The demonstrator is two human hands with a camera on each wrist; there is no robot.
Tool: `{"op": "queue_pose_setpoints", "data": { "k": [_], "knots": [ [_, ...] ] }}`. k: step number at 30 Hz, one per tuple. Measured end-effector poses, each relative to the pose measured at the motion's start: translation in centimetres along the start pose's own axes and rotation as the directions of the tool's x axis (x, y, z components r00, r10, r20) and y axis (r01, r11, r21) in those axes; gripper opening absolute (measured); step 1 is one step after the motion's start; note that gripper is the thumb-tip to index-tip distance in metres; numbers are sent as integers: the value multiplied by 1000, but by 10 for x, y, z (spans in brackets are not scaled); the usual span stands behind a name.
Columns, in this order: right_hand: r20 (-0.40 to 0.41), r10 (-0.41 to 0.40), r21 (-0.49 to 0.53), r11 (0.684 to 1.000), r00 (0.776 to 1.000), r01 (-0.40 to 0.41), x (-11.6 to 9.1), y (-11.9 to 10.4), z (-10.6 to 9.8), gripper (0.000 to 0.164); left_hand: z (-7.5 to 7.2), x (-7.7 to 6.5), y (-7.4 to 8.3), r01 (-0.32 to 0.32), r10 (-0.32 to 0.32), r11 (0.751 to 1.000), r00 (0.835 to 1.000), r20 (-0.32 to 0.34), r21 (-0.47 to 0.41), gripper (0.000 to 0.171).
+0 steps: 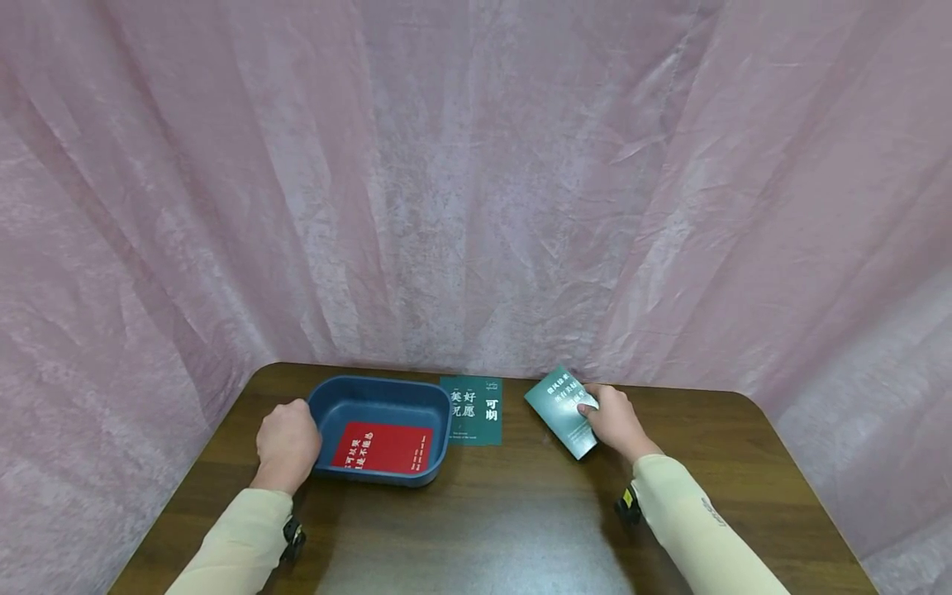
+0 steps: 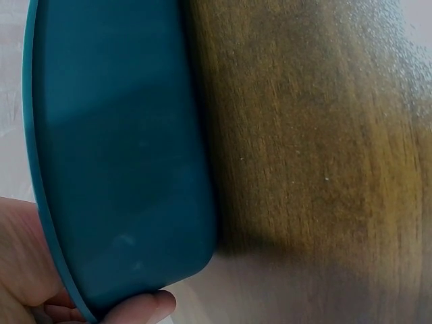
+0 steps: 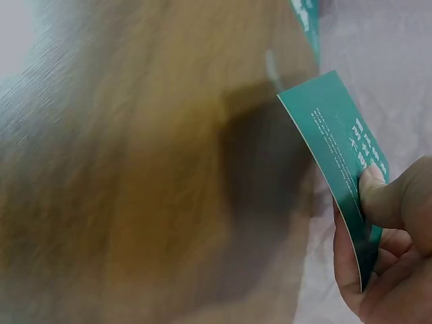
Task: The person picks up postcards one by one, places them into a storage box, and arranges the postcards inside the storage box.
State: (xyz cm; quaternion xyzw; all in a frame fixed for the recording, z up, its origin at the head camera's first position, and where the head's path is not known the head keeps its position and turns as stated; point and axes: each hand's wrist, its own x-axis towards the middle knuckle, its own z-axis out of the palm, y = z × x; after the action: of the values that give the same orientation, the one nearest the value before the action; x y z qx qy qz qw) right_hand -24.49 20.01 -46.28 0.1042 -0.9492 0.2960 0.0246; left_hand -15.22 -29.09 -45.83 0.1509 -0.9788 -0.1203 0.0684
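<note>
My left hand (image 1: 288,442) grips the left rim of a dark blue plastic basin (image 1: 379,387); in the left wrist view a fingertip (image 2: 145,307) curls against its outer wall. Inside the basin lies a red card (image 1: 387,447) with white Chinese characters. My right hand (image 1: 616,420) pinches a green card (image 1: 559,409) with white print, thumb on the printed face and fingers behind. The right wrist view shows this green card (image 3: 331,135) tilted and raised off the table. Between the hands, a second green card (image 1: 479,413) lies flat against the basin's right side, its left edge hidden by the basin.
Everything stands on a brown wooden table (image 1: 506,504) with rounded far corners. A pink velvety curtain (image 1: 476,182) hangs right behind the table's far edge and round both sides. Light glares off the table's near middle.
</note>
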Motion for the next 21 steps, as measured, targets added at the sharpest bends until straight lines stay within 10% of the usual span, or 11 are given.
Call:
{"op": "queue_pose_setpoints", "data": {
  "k": [21],
  "knots": [
    [1,-114,157,981,993,113,19,-103,-3,42,2,0,1,-33,32,999,999,-32,-30,17]
  ]
}}
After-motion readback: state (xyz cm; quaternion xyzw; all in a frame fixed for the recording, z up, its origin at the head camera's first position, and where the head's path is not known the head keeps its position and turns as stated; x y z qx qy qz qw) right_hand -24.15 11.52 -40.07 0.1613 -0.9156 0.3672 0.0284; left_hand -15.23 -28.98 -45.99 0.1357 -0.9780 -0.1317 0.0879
